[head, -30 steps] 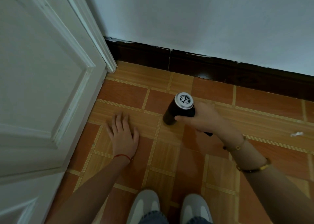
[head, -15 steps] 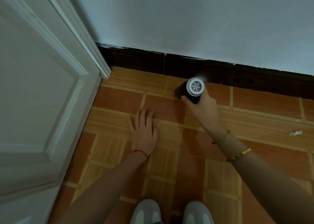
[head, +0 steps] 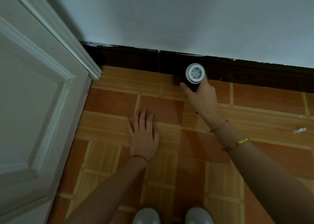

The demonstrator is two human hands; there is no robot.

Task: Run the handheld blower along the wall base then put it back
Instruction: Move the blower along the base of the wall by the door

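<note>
The handheld blower [head: 193, 75] is a short black cylinder with a round white grille facing me. My right hand [head: 202, 99] grips its handle and holds it low against the dark wall base [head: 129, 58], its nozzle end pointing left along the skirting. The handle is mostly hidden by my fingers. My left hand [head: 144, 137] lies flat on the tiled floor [head: 110, 103], fingers spread, holding nothing.
A white panelled door [head: 34, 104] stands open on the left, its frame meeting the skirting at the corner. A small scrap of white paper [head: 299, 130] lies on the floor at the right. My two grey shoes [head: 171, 216] show at the bottom edge.
My right hand has carried the blower forward from mid-floor up to the wall base. My left hand has slid forward and right on the tiles. The view has shifted closer to the wall.
</note>
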